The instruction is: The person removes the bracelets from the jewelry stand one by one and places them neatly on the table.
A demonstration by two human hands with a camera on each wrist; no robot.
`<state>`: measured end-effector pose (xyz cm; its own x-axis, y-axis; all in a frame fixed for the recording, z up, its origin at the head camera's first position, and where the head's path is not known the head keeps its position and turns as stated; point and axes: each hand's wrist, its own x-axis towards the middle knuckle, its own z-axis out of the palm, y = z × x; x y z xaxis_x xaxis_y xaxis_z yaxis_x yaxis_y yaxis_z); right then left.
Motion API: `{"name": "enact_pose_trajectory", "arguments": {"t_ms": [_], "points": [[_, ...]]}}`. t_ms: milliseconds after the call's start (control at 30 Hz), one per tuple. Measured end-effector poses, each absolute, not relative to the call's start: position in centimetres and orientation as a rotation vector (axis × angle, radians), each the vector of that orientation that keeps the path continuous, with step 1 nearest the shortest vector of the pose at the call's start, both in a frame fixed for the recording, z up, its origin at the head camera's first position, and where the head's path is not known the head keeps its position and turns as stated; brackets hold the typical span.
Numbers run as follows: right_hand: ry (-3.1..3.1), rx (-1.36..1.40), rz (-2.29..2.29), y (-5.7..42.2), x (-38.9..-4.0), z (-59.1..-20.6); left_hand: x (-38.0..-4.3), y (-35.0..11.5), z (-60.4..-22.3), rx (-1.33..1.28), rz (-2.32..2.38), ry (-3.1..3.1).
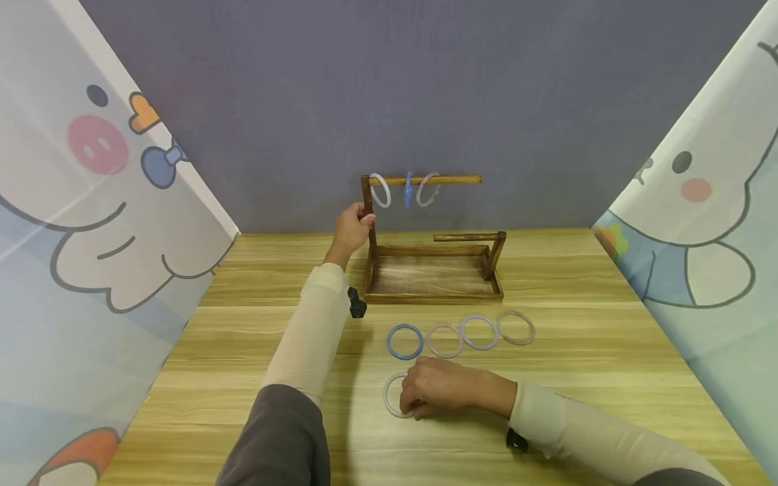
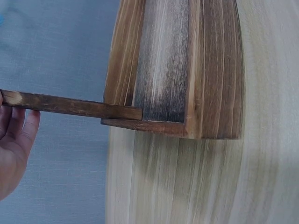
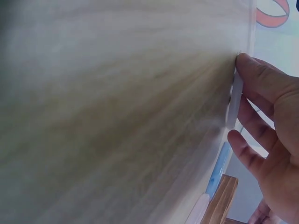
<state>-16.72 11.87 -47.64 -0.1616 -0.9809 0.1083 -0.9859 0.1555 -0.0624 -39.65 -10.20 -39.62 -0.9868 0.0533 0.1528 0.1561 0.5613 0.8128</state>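
Note:
My left hand (image 1: 351,233) grips the left upright post (image 1: 369,226) of a dark wooden rack; in the left wrist view, fingers (image 2: 31,128) wrap behind that post. Low on the table, my right hand (image 1: 440,386) pinches the right side of a white bangle (image 1: 385,395), which lies flat or nearly so. The right wrist view shows this bangle (image 3: 235,100) edge-on between the fingertips. From the rack's upper bar (image 1: 458,179) hang a white bangle (image 1: 385,197), a blue bangle (image 1: 408,194) and a pale pinkish bangle (image 1: 419,194).
Between my right hand and the rack lies a row of bangles: blue (image 1: 389,341), pale pink (image 1: 429,343), lilac (image 1: 464,331) and pinkish brown (image 1: 501,331). The rack has a tray base (image 1: 434,298) and a shorter bar (image 1: 464,237) at right. A grey wall stands behind.

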Motion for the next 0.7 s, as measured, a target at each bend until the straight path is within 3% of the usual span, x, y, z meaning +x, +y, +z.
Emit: {"name": "enact_pose_trajectory", "arguments": {"t_ms": [700], "points": [[-2.312, 1.924, 0.364, 12.1, -18.3, -46.3, -39.9, -10.3, -39.9, -0.187, -1.458, -2.649]]}}
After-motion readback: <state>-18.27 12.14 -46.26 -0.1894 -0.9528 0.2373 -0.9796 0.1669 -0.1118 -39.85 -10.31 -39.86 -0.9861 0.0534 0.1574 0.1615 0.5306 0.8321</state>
